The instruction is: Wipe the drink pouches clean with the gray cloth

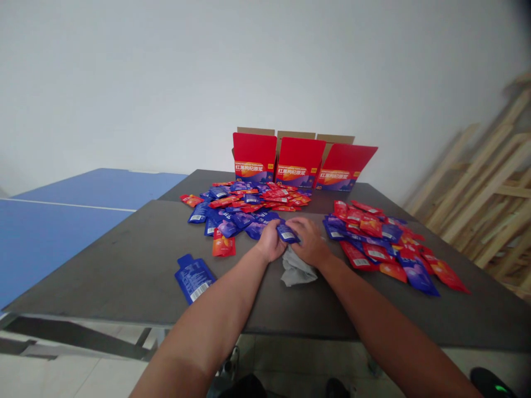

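Observation:
Near the middle of the table, my left hand (271, 243) is closed on the edge of a blue pouch (287, 234). My right hand (309, 241) is curled at the other side of this pouch, its fingertips at the top edge. A crumpled grey cloth (297, 270) sticks out from beneath my right hand; how far the fingers wrap it is hidden. Just beyond my hands spreads a heap of red and blue pouches (253, 202). One red pouch (224, 243) and one blue pouch (194, 278) lie apart to the left.
Another pile of red and blue pouches (375, 237) lies on the right side of the dark table (136, 265). Three open red boxes (255, 157) stand in a row at the back. A blue table (62, 221) adjoins on the left, and wooden frames (485, 182) lean at the right wall.

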Action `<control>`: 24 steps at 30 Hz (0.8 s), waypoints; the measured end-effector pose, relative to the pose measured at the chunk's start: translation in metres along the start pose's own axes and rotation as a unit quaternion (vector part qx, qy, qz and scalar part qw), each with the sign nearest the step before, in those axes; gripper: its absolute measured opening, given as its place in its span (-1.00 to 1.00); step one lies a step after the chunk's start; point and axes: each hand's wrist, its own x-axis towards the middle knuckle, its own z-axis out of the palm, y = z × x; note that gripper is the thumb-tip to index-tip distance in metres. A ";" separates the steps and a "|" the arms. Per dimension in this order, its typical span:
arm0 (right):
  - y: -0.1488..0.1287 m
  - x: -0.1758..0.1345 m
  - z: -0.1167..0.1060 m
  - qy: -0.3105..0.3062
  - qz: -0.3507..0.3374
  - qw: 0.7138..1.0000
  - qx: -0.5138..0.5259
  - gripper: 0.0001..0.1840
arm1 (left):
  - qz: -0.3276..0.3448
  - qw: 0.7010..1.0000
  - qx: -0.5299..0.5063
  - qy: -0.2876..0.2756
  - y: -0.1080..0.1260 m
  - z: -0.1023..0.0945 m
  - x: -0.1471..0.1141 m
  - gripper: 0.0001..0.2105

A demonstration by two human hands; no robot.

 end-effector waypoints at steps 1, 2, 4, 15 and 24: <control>0.001 0.000 0.000 -0.014 -0.013 1.000 0.004 -0.45 | 0.005 1.000 0.014 -0.002 -0.003 0.000 0.000 -0.82; 0.002 0.000 0.000 -0.026 -0.025 0.999 0.010 -0.47 | 0.013 1.000 0.027 -0.007 -0.006 0.000 0.001 -0.82; 0.004 0.001 0.001 -0.032 -0.039 0.998 0.027 -0.49 | 0.033 0.998 0.052 -0.022 -0.009 0.000 0.001 -0.77; 0.049 0.007 -0.081 0.036 0.225 0.968 -0.105 -0.57 | -0.012 0.984 0.168 -0.064 -0.009 -0.003 -0.002 -0.32; 0.103 -0.013 -0.155 -0.170 0.188 0.933 -0.257 -0.51 | -0.006 0.980 0.187 -0.067 -0.009 -0.002 0.000 -0.32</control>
